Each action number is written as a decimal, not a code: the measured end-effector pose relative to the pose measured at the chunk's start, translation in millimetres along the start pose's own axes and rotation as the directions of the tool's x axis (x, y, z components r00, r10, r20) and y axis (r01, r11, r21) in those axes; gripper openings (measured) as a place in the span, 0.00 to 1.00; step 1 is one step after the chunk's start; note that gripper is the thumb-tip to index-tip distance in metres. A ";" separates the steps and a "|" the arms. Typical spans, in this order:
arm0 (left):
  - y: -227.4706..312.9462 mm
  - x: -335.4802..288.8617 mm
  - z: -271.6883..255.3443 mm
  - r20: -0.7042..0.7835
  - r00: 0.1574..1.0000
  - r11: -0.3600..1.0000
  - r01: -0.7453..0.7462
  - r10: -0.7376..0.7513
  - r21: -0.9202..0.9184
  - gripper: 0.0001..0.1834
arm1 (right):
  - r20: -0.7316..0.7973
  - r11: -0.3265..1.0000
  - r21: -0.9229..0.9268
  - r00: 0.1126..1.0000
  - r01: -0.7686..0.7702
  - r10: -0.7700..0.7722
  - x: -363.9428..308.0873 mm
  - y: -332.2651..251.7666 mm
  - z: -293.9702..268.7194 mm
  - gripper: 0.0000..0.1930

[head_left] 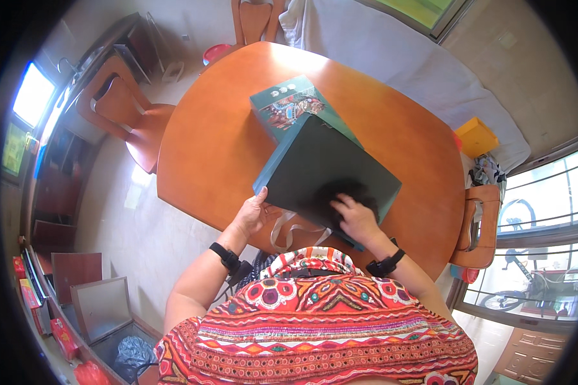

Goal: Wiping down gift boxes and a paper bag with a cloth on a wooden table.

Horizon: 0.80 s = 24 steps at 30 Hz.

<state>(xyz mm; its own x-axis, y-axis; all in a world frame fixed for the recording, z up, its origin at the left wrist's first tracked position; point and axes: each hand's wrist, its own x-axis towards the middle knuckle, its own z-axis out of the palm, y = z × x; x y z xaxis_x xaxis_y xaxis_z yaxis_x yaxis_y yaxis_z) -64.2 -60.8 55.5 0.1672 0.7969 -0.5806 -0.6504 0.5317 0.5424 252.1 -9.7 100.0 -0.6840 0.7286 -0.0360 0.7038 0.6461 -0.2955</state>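
A large box-shaped thing [321, 160] with a dark, flat upper face and teal sides lies aslant on the table. At its near left corner my left hand [255, 210] grips the edge, thumb on top and fingers mostly underneath. My right hand [356, 218] rests on or just over the dark face near its right side, fingers stretched and slightly apart, a blurry black patch around them. Below the near edge, between my hands, hangs a pale ribbon [286, 228]. Just beyond is a green patterned box [289, 106], partly covered by the dark thing.
The rounded wooden table [205, 147] fills the middle. Wooden chairs stand at its left [125, 109], far side [255, 22] and right [481, 224]. A yellow container [476, 136] sits beyond the right edge. Open cabinet doors [99, 308] and a grey bag [135, 351] are at lower left.
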 end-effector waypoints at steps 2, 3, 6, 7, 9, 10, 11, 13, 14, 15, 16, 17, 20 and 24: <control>-9.8 3.3 -11.1 0.029 0.999 1.000 0.026 -0.026 -0.002 0.25 | -0.104 0.982 0.023 0.977 -0.187 0.189 1.1 12.8 -16.3 0.24; -14.5 4.3 -13.6 0.066 0.996 0.998 0.059 -0.059 0.003 0.25 | -0.201 0.969 0.029 0.948 -0.244 0.245 -0.3 24.0 -22.9 0.21; -18.8 -0.9 -21.6 -0.064 0.978 0.962 0.205 -0.196 0.180 0.28 | -0.381 0.916 0.098 0.835 -0.390 0.396 -7.1 62.8 -33.3 0.22; -16.8 -2.0 -28.5 -0.192 0.944 0.900 0.318 -0.270 0.299 0.31 | -0.359 0.906 0.125 0.833 -0.403 0.420 -7.8 68.1 -39.9 0.23; -9.3 -3.1 -35.1 -0.331 0.923 0.906 0.299 -0.195 0.300 0.35 | -0.384 0.920 0.130 0.837 -0.370 0.391 -3.6 76.9 -42.5 0.23; -0.7 0.5 -34.5 -0.345 0.939 0.895 0.169 -0.018 0.413 0.43 | -0.386 0.920 0.129 0.836 -0.370 0.390 -0.1 77.5 -42.6 0.23; 7.3 4.1 -33.1 -0.335 0.928 0.852 0.042 0.160 0.522 0.52 | -0.384 0.909 0.149 0.824 -0.390 0.416 3.9 76.7 -41.2 0.24; 24.6 0.4 14.7 -0.234 0.926 0.822 -0.123 0.296 0.555 0.57 | -0.381 0.896 0.168 0.811 -0.412 0.444 7.5 74.1 -34.3 0.25; 30.5 6.9 23.3 -0.120 0.911 0.723 -0.227 0.395 0.653 0.57 | -0.411 0.882 0.175 0.781 -0.438 0.469 8.2 71.1 -25.7 0.26; 35.2 11.0 29.7 0.002 0.880 0.603 -0.327 0.475 0.728 0.57 | -0.440 0.868 0.185 0.751 -0.462 0.493 10.0 68.1 -16.9 0.28; 37.1 16.4 34.3 0.001 0.878 0.602 -0.329 0.478 0.728 0.57 | -0.423 0.848 0.246 0.735 -0.469 0.529 13.3 63.3 -11.0 0.29; 38.5 20.9 38.8 0.017 0.895 0.614 -0.319 0.445 0.722 0.57 | -0.425 0.850 0.246 0.737 -0.466 0.526 16.8 58.9 -5.7 0.29; 26.1 29.6 40.5 0.126 0.944 0.718 -0.316 0.306 0.620 0.53 | -0.429 0.876 0.363 0.777 -0.318 0.460 33.8 42.5 -6.0 0.28; -0.3 17.5 65.3 0.210 0.953 0.701 -0.304 0.220 0.646 0.57 | -0.413 0.899 0.437 0.896 0.039 0.163 69.6 -26.0 -38.3 0.29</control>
<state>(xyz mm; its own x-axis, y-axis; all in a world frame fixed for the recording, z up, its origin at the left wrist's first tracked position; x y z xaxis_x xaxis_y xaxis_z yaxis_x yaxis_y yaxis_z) -12.7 -28.2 84.8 0.1713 0.9364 -0.3063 -0.0282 0.3154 0.9485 193.5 32.9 141.8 -0.4189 0.8518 0.3144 0.5220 0.5093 -0.6842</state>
